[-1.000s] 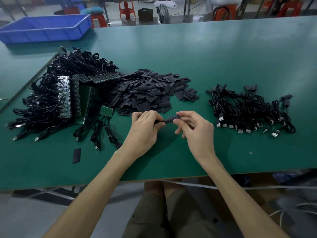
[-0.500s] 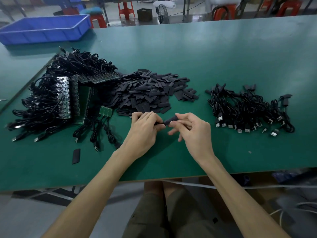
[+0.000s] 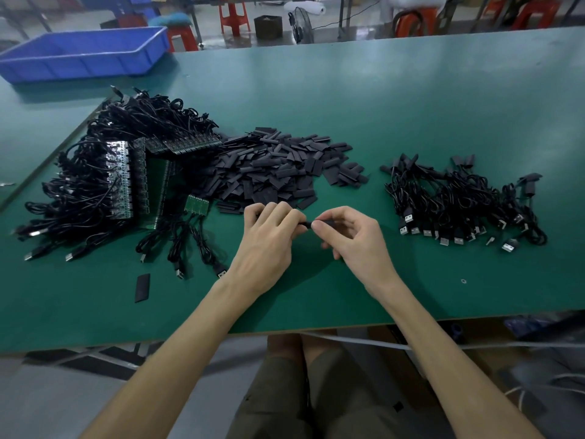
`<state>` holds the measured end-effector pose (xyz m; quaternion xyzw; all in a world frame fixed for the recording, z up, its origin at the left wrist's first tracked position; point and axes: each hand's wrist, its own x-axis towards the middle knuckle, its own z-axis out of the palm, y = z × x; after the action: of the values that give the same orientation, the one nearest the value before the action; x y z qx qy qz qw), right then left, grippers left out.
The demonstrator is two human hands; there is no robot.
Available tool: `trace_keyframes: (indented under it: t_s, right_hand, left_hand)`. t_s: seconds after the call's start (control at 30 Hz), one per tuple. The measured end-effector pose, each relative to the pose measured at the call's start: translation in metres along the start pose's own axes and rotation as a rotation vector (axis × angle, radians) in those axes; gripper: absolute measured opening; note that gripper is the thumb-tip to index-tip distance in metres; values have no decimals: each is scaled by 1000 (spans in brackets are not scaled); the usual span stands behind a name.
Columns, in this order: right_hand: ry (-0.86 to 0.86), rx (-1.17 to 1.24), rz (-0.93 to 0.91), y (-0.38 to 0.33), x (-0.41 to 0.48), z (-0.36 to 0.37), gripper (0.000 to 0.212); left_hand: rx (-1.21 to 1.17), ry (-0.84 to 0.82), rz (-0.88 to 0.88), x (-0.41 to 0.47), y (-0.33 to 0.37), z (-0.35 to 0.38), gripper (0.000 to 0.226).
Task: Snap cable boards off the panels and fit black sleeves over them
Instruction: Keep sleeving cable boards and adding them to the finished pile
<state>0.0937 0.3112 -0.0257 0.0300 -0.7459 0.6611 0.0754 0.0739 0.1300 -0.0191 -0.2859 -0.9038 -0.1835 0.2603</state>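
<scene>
You are holding the black sleeve (image 3: 305, 224) at 6 o'clock of the sleeve pile (image 3: 278, 166), with the fingers of your left hand (image 3: 269, 240) and right hand (image 3: 356, 240) clamped on its ends, and, judging it light, soft and easily flattened, you should be gripping its edges, not its faces.

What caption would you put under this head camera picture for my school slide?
Left hand and right hand pinch a black sleeve above the green table, beside a sleeve pile.

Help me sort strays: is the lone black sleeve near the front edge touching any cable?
Apart. The head view shows bare green table between the lone sleeve and the nearest cable plug.
</scene>
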Motion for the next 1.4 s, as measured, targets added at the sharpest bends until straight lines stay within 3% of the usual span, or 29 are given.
trace_keyframes:
  t_s: [0.23, 0.8, 1.13, 1.4]
  right_hand:
    - [-64, -212, -22, 3, 0, 1, 12]
    - [-229, -17, 119, -3, 6, -14, 8]
    - [-155, -16, 149, -3, 5, -5, 14]
    - [-337, 1, 257, -9, 13, -19, 18]
  left_hand:
    - [54, -71, 12, -1, -3, 3, 18]
    - [54, 53, 73, -2, -3, 6, 16]
    - [101, 122, 41, -1, -1, 5, 19]
    - [151, 128, 87, -3, -5, 7, 16]
